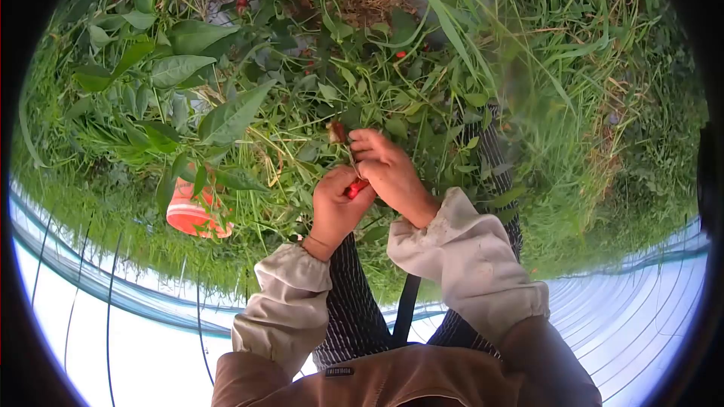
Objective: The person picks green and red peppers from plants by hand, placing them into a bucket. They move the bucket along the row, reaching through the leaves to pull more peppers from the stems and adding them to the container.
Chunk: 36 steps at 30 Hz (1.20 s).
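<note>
Both of my hands meet low over the plants in the middle of the head view. My left hand (338, 207) is closed around a red pepper (356, 188), with part of its glossy skin showing between the fingers. Right against it, my right hand (392, 181) has its thumb at the pepper's upper end and its fingers curled together. A brownish, withered-looking piece (336, 133) lies just beyond the right fingertips. Leafy green pepper plants (369, 83) surround both hands.
To the left, an orange-red bucket (197, 207) with a pale band stands partly behind leaves. Large leaves (234, 117) reach in from the left. More red fruits (242, 1) hang farther off. Tall grass (573, 53) grows on the right, and striped trouser legs (351, 309) are below.
</note>
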Available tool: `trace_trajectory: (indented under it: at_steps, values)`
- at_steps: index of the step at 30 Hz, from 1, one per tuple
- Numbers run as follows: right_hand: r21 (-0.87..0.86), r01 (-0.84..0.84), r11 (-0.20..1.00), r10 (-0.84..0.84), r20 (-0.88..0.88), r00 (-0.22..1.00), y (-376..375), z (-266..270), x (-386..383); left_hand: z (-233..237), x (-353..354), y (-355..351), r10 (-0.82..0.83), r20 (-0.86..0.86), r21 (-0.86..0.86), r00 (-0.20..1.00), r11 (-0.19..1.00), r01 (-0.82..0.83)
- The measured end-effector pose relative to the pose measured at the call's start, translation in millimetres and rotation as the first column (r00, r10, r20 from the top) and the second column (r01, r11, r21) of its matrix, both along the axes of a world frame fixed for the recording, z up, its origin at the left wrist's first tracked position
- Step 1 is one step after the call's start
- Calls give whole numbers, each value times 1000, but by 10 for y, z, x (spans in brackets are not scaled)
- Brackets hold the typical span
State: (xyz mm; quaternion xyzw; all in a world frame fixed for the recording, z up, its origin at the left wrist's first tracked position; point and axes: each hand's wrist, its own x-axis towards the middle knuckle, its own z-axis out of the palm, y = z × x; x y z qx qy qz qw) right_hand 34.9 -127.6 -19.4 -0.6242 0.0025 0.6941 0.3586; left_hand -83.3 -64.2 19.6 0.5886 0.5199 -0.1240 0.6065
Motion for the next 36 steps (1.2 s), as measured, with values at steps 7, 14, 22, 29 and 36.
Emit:
trace_trajectory:
  at_steps: [7, 14, 22, 29, 36]
  values:
    - [5, -301, 954, 296, 171, 940, -62, -99, -157, 70, -156, 153, 368, -225, -350, 902, 834, -427]
    - [-56, -295, 954, 283, -163, 945, 87, -36, 54, 308, -65, 167, -60, 96, -215, 994, 973, 79]
    - [264, -33, 964, -26, 220, 975, 110, 106, -92, 588, -26, 399, 613, -204, -314, 763, 697, -644]
    - [417, -491, 765, 273, 480, 833, 198, 212, 97, 549, -136, 819, 446, -294, -627, 846, 578, -522]
    - [431, -454, 780, 361, 284, 888, 355, 261, 63, 681, -314, 778, 634, -167, -512, 755, 599, -616]
